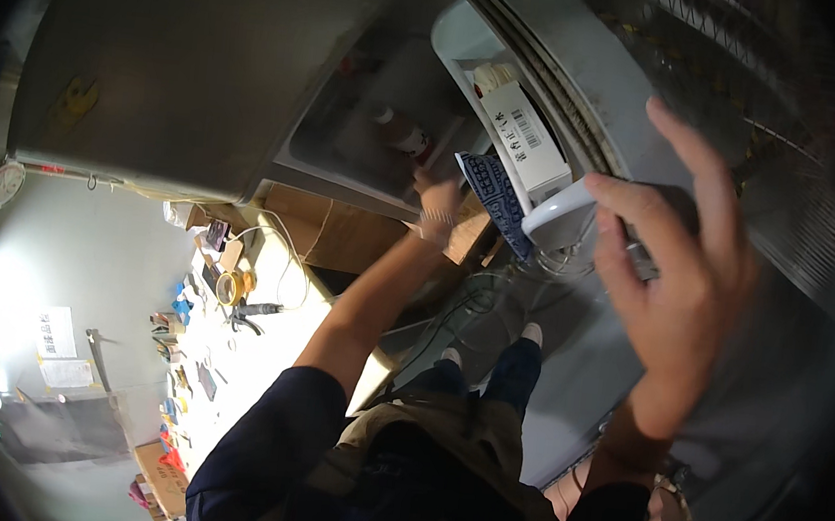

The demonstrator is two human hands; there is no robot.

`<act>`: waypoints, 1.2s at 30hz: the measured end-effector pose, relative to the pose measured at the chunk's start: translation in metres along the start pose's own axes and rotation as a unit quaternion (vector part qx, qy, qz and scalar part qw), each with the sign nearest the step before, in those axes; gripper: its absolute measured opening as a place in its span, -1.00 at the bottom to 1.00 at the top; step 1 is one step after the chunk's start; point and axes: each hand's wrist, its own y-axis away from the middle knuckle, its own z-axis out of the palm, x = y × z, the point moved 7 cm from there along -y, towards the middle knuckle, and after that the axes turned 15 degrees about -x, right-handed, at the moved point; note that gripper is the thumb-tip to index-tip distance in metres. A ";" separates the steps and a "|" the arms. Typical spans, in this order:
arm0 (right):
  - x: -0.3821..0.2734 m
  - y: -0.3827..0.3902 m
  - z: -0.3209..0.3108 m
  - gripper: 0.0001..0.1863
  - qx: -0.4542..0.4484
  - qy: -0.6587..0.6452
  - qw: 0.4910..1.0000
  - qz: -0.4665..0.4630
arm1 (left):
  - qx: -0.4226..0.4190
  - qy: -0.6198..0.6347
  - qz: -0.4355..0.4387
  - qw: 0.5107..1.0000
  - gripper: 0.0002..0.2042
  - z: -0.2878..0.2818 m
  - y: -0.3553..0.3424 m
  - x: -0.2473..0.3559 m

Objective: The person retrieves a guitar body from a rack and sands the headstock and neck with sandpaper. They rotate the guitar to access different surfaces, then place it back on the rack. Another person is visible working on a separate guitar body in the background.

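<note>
An open refrigerator-like cabinet holds a bottle with a red-and-white label [404,135] in its dim interior. My left hand [434,194] reaches in, fingers closed round the bottle's lower end. On the open door, a white shelf [449,38] carries a white printed box [521,130]; a blue patterned flat item [491,202] hangs beside it. My right hand [672,275] is spread at the door, its index fingertip on the white rounded piece at the shelf's lower end and another finger raised along the door.
A brightly lit workbench [278,348] at left bears tape rolls [229,288], cables and tools. Cardboard boxes [311,220] lie below the cabinet, cables on the floor by my feet. A wire rack [786,196] stands at right.
</note>
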 end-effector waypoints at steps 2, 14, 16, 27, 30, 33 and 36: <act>-0.020 0.002 0.010 -0.71 0.008 -0.020 1.000 0.020 | -0.097 0.219 0.155 0.958 -0.21 0.016 0.064 -0.019; -0.084 0.049 0.103 -0.53 -0.078 -0.432 0.897 0.053 | -0.330 0.307 -0.075 0.889 -0.52 -0.025 0.242 -0.155; -0.093 0.059 0.110 -0.74 -0.118 -0.364 0.924 0.027 | -0.318 0.323 -0.047 0.890 -0.54 -0.032 0.241 -0.152; -0.091 0.333 0.264 -0.74 -0.635 -0.343 0.677 0.143 | -0.159 0.197 0.186 0.949 -0.71 -0.090 0.229 -0.078; -0.084 0.398 0.290 -0.64 -0.707 -0.327 0.614 0.130 | 0.021 0.061 0.257 0.964 -0.70 -0.159 0.204 0.032; -0.096 0.355 0.268 -0.63 -0.695 -0.323 0.638 0.079 | 0.168 -0.207 0.302 0.915 -0.61 -0.190 0.192 0.098; -0.095 0.290 0.258 -0.66 -0.659 -0.237 0.708 0.090 | 0.179 -0.297 0.295 0.890 -0.65 -0.185 0.175 0.121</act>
